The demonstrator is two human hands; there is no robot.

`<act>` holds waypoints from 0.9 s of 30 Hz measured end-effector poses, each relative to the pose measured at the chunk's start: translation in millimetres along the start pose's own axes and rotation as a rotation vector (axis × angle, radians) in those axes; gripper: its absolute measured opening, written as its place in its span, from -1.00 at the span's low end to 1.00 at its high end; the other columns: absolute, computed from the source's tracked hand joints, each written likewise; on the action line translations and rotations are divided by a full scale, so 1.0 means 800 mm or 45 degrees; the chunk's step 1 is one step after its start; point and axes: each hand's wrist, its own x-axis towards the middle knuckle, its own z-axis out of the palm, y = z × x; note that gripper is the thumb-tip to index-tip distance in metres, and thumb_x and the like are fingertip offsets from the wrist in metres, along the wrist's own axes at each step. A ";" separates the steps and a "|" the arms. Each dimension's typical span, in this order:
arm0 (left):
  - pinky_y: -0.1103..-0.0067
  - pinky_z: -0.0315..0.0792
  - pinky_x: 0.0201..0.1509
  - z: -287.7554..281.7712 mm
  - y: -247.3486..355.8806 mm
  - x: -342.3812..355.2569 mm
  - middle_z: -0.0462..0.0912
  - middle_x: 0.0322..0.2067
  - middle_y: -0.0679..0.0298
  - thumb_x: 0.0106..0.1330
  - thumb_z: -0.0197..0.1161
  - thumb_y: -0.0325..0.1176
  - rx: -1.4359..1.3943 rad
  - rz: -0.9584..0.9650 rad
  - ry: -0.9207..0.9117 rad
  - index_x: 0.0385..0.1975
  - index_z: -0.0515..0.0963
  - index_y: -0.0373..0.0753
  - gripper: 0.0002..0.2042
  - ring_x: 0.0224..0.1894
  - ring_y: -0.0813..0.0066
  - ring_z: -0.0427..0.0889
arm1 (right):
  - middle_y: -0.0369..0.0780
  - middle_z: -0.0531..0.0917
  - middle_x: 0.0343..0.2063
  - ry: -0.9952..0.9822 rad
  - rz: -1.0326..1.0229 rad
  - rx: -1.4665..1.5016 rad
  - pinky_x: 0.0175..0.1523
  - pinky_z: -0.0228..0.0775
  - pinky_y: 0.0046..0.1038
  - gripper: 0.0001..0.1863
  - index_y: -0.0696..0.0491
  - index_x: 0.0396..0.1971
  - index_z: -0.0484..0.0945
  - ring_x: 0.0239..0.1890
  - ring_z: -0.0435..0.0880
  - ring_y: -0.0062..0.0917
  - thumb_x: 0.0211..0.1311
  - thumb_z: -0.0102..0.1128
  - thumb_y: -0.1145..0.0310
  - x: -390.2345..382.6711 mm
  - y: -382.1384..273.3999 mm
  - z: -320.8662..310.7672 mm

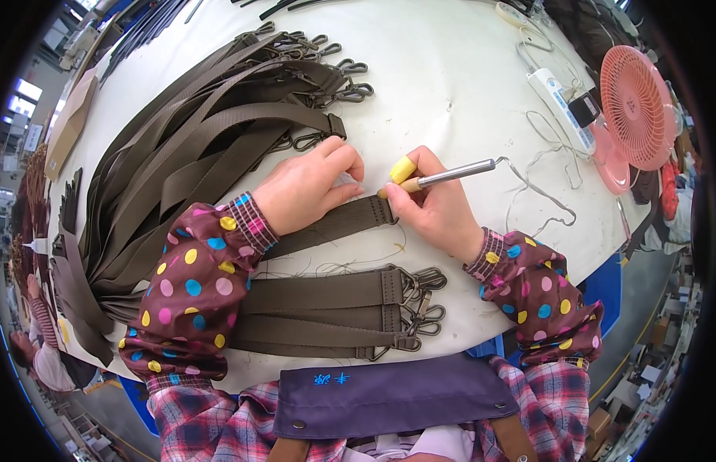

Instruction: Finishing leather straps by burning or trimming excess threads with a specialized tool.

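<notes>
R hand (444, 217) grips a pen-like tool (456, 174), silver shaft w/ tan section by my fingertips, yellow cover (403, 169) on one finger. L hand (302, 191) curls over the strap (339, 223), thumb & index close; can't tell if they pinch anything. Strap: flat dk brown webbing, stitched at its R end. It lies on the white counter (466, 92), partly under L hand, stitched end right by R fingertips; loose threads (327, 267) nearby.

Room: bare counter opens beyond R hand, out to the power strip (557, 106) & pink fan (635, 108). L side's crowded w/ a big strap pile (173, 150); a smaller strap group (319, 292) w/ metal hooks (429, 314) sits btwn strap & near edge, which runs just by my apron (396, 400).

Strap's long axis goes approx L-R, stitched end pointing R & slightly away from me. Tool's tan end faces strap, shaft slants up-R, cord (527, 187) trailing off its rear.
</notes>
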 end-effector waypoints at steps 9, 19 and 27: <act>0.39 0.42 -0.36 0.006 0.028 -0.020 0.42 -0.38 0.26 0.02 0.38 -0.16 0.292 -0.190 -0.021 -0.40 0.36 -0.17 -0.65 -0.40 0.23 0.53 | -0.36 0.48 -0.60 0.160 -0.054 0.171 -0.51 0.21 -0.69 -0.82 0.12 -0.37 0.30 -0.58 0.40 -0.81 0.12 0.15 0.52 -0.005 -0.018 -0.006; 0.42 0.43 -0.44 0.023 0.040 -0.026 0.43 -0.42 0.26 0.10 0.28 -0.24 0.504 -0.061 0.021 -0.38 0.34 -0.18 -0.73 -0.43 0.31 0.57 | -0.37 0.45 -0.66 0.070 -0.161 0.106 -0.41 0.29 -0.65 -0.80 0.11 -0.39 0.30 -0.56 0.42 -0.76 0.06 0.17 0.55 -0.013 -0.021 -0.011; 0.42 0.46 -0.37 0.032 0.030 -0.041 0.45 -0.38 0.21 0.14 0.28 -0.28 0.221 -0.052 -0.029 -0.27 0.35 -0.19 -0.73 -0.39 0.25 0.57 | -0.34 0.48 -0.65 0.161 -0.265 0.143 -0.41 0.31 -0.64 -0.79 0.12 -0.39 0.31 -0.53 0.49 -0.76 0.05 0.18 0.55 -0.016 -0.026 -0.012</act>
